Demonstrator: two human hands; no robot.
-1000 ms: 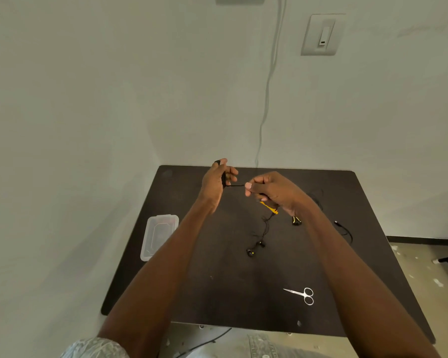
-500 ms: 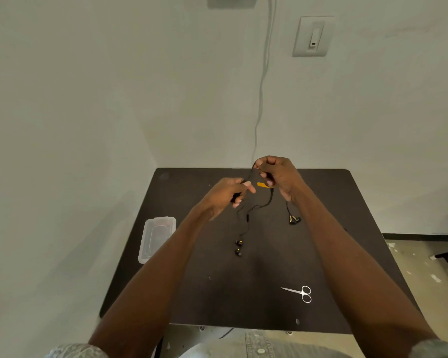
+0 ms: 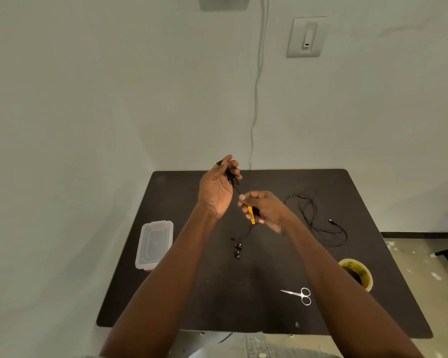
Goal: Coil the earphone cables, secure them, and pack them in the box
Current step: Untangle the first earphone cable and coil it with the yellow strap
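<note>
My left hand (image 3: 217, 187) is raised over the black table (image 3: 269, 275), palm up, with loops of a black earphone cable (image 3: 229, 177) wound around its fingers. My right hand (image 3: 265, 209) pinches the same cable just below, beside its yellow inline piece (image 3: 251, 215). The cable's loose end hangs down to two black-and-yellow earbuds (image 3: 237, 250) near the table top. A second black cable (image 3: 318, 220) lies uncoiled on the table to the right. The clear plastic box (image 3: 154, 244) sits at the table's left edge.
Small silver scissors (image 3: 299, 295) lie near the front right. A round yellow-rimmed container (image 3: 356, 273) stands at the right edge, partly behind my right forearm. White walls close the back and left side; a grey wire (image 3: 256, 94) runs down the back wall.
My left hand has risen and turned palm up with more cable wound on it. My right hand has dropped lower with the yellow piece. The earbuds hang lower, closer to the table.
</note>
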